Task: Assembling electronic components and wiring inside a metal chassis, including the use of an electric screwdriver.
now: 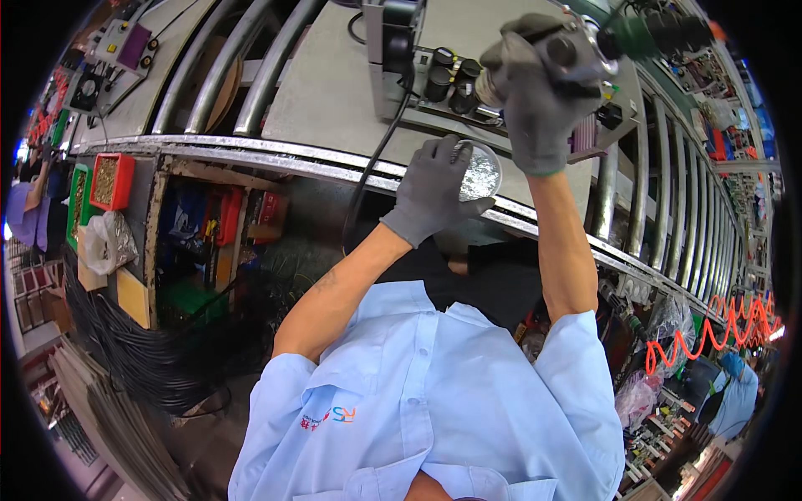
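My left hand (428, 190), in a grey glove, holds a round shallow dish (482, 173) by its side at the bench edge. Its contents look silvery and glittering, too small to tell apart. My right hand (541, 104), also gloved, is raised over a grey equipment unit (620, 125) with its fingers curled. Beside those fingers is a silver-grey metal piece (575, 52); the glove hides how it is gripped. A dark green and black tool (656, 35), blurred, lies just right of the metal piece. Several black round knobs (451, 79) sit left of my right hand.
Metal rollers (271, 71) run along the bench on both sides. A black cable (380, 154) hangs over the front edge. At left stand a red bin (111, 181) of small parts and coiled black cables (142, 351). An orange coiled hose (702, 338) hangs at right. Other people work nearby.
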`<action>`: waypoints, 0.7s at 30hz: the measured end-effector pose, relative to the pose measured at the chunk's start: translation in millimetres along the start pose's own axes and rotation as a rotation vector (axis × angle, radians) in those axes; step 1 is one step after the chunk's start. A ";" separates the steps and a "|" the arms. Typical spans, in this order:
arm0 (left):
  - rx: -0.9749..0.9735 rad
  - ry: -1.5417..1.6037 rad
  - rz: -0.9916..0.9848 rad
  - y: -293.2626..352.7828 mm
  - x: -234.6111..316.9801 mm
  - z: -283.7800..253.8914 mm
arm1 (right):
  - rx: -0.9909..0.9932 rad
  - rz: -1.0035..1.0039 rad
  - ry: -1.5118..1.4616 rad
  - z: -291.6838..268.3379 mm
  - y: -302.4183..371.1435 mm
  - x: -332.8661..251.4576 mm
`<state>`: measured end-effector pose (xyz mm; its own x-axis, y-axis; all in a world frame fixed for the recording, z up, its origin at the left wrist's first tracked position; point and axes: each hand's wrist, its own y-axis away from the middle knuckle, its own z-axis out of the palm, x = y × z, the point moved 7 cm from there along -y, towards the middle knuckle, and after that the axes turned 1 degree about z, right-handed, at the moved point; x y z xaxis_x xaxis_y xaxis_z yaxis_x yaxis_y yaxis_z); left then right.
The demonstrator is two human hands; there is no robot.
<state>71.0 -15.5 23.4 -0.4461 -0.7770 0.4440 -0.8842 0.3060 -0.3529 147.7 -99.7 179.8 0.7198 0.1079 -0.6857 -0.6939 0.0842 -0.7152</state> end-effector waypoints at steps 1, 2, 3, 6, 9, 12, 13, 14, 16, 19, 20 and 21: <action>0.000 0.005 0.008 -0.2 -1.0 -0.7 | 0.039 0.055 -0.071 -7.1 4.3 -6.0; -0.007 -0.004 -0.007 0.2 -2.4 -0.6 | 0.025 0.139 0.086 -17.3 14.1 -6.4; -0.015 -0.013 -0.022 0.5 -3.7 -0.2 | -0.009 0.092 0.149 -23.6 16.1 -13.1; -0.038 -0.022 -0.013 -1.4 -0.7 -0.5 | 0.080 0.075 0.105 -36.5 27.2 -21.6; -0.021 -0.038 0.017 -1.4 0.6 0.9 | 0.086 0.176 0.062 -47.5 39.6 -11.1; 0.009 -0.014 0.031 -0.5 1.4 1.5 | 0.097 0.210 0.079 -54.5 47.8 1.7; -0.005 -0.020 0.028 -0.2 0.5 3.6 | 0.094 0.127 0.106 -54.8 50.7 4.2; -0.018 -0.026 0.023 -0.3 -0.3 4.5 | 0.112 0.117 0.149 -55.4 53.9 8.2; -0.003 -0.021 0.040 -1.2 1.1 3.7 | 0.090 0.112 0.172 -57.9 53.6 11.8; 0.003 -0.017 0.035 -3.4 3.5 -1.5 | 0.078 0.109 0.150 -54.9 54.9 14.2; -0.008 -0.011 0.024 -4.4 4.1 -2.0 | 0.093 0.104 0.116 -54.9 54.9 13.7; -0.009 -0.011 0.019 -4.0 3.2 -1.3 | 0.090 0.108 0.115 -53.9 54.6 14.8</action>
<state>72.9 -18.5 27.3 -0.4616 -0.7768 0.4284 -0.8767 0.3260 -0.3536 121.5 -146.9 123.4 0.6346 0.0079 -0.7728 -0.7627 0.1675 -0.6247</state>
